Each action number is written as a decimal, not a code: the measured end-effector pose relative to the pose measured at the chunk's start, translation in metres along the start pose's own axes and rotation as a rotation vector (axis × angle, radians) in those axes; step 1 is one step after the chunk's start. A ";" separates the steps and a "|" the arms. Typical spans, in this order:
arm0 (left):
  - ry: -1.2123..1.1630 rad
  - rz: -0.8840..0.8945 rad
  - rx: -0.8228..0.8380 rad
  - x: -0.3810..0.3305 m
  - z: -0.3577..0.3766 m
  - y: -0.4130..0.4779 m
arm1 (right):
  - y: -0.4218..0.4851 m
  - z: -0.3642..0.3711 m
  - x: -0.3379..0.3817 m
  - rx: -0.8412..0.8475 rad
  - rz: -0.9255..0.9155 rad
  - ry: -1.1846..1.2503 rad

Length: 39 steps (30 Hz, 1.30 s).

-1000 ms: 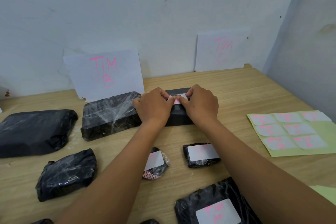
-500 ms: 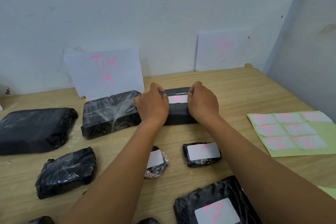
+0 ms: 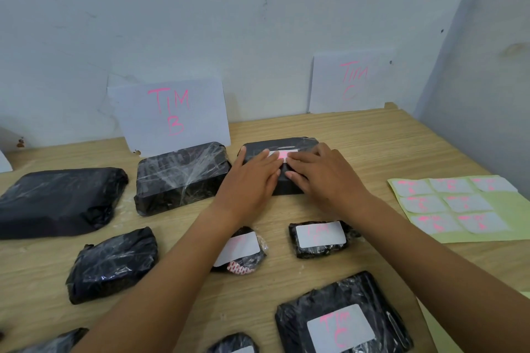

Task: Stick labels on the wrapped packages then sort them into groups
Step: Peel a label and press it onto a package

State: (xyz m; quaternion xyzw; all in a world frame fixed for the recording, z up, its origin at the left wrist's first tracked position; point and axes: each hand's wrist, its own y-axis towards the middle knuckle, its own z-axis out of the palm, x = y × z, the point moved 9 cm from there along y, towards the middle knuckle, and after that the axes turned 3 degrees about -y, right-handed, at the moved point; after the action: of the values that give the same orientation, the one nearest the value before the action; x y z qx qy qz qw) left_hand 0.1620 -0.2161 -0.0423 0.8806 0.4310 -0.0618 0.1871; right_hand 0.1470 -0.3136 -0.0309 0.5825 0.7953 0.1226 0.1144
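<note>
Left hand and right hand flat, fingers straight, pressing white pink-lettered label onto black plastic-wrapped package, wooden counter

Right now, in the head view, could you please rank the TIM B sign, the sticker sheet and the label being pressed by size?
TIM B sign and sticker sheet: alike, sheet cut off, so unranked.
Smallest: label, partly covered.
</note>
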 end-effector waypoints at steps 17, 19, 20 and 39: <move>-0.012 -0.076 -0.140 0.001 -0.012 -0.007 | -0.003 -0.008 -0.014 -0.050 0.212 0.136; 0.055 -0.046 -0.128 -0.003 -0.015 -0.004 | 0.000 -0.010 -0.010 -0.039 0.181 0.104; 0.095 -0.038 -0.112 -0.006 -0.015 -0.001 | 0.002 -0.009 -0.007 -0.018 0.158 0.081; 0.164 -0.207 0.119 0.006 0.008 0.003 | -0.002 0.011 0.002 0.164 0.203 -0.010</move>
State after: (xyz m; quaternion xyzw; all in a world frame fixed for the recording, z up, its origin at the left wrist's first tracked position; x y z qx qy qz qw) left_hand 0.1682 -0.2163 -0.0509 0.8431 0.5289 -0.0341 0.0911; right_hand 0.1484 -0.3113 -0.0422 0.6681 0.7390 0.0650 0.0572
